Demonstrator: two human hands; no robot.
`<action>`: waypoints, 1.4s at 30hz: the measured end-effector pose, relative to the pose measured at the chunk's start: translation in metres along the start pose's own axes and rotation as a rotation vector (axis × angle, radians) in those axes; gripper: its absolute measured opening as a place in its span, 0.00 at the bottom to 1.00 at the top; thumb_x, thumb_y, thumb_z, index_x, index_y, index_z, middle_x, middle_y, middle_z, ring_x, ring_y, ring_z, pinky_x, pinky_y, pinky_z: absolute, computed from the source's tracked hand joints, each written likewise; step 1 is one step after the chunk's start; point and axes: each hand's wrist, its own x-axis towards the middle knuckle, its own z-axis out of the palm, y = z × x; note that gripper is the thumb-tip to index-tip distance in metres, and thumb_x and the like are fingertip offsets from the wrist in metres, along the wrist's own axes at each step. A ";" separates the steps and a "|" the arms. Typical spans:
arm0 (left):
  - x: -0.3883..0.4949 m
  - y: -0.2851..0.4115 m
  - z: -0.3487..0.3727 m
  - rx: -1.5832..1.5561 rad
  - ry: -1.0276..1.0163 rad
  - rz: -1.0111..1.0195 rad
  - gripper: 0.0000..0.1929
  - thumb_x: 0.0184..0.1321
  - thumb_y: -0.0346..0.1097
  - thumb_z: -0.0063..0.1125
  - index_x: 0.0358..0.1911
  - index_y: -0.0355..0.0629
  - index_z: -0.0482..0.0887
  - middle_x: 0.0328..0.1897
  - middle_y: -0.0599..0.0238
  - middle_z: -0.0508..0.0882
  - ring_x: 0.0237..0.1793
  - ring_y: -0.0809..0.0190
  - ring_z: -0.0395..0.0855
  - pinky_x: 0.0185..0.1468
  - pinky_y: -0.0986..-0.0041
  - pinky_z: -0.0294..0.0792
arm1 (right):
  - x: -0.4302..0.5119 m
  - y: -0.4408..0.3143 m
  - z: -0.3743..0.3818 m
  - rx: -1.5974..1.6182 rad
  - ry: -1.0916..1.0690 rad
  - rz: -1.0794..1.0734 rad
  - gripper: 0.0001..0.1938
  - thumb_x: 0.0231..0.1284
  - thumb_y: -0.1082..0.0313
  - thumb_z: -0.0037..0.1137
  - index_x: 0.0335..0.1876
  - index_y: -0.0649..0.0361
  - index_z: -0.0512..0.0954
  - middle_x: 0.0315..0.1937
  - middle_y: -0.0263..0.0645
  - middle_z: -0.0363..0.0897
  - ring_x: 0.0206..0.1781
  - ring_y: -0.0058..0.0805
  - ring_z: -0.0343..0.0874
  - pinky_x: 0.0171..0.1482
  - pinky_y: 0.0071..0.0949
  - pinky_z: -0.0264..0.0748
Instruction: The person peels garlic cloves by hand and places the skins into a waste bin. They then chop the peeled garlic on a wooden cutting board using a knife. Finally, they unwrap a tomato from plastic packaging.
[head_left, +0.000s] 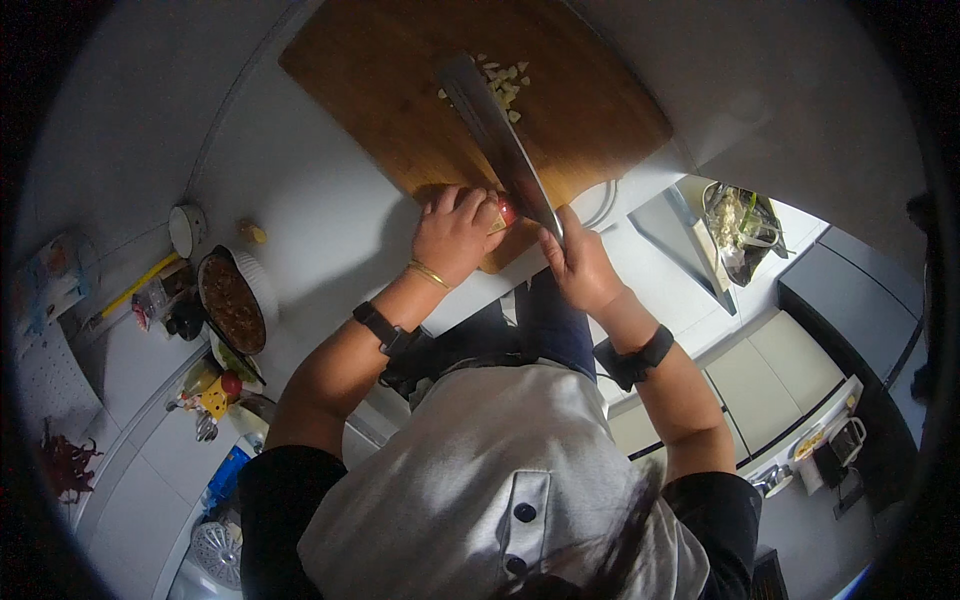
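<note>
My right hand (581, 262) grips the handle of a cleaver (499, 139), whose broad blade reaches away over the wooden cutting board (600, 112). At the near edge of the board my left hand (456, 229) holds a small red and yellowish piece of food (505, 214), close beside the blade; its kind is not plain, and my fingers hide part of it. Pale chopped pieces, perhaps garlic (506, 88), lie scattered by the far part of the blade.
On the left of the counter stand an oval white dish of brown food (234, 300), a small white cup (187, 230) and a yellowish lump (252, 232). At the right, below the counter, sits a bag-lined bin with scraps (739, 225).
</note>
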 end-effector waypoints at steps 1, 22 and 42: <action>0.000 0.000 0.000 -0.009 -0.003 -0.007 0.23 0.45 0.49 0.67 0.44 0.48 0.78 0.44 0.71 0.77 0.47 0.56 0.75 0.40 0.61 0.73 | 0.001 -0.002 0.000 -0.017 0.004 0.003 0.12 0.66 0.65 0.48 0.46 0.64 0.63 0.26 0.61 0.75 0.34 0.64 0.75 0.34 0.51 0.70; 0.003 -0.005 0.001 -0.080 -0.113 -0.162 0.16 0.53 0.43 0.58 0.43 0.48 0.74 0.49 0.63 0.77 0.47 0.45 0.76 0.41 0.56 0.76 | 0.035 -0.031 0.019 -0.216 0.084 -0.035 0.11 0.65 0.64 0.47 0.42 0.65 0.67 0.27 0.62 0.76 0.35 0.62 0.76 0.36 0.51 0.71; -0.009 -0.002 0.017 -0.016 0.131 -0.258 0.22 0.56 0.44 0.58 0.50 0.40 0.70 0.51 0.53 0.75 0.52 0.43 0.73 0.53 0.56 0.71 | 0.074 -0.034 0.037 -0.603 -0.056 -0.083 0.21 0.58 0.64 0.49 0.55 0.68 0.65 0.40 0.58 0.80 0.45 0.54 0.80 0.47 0.45 0.77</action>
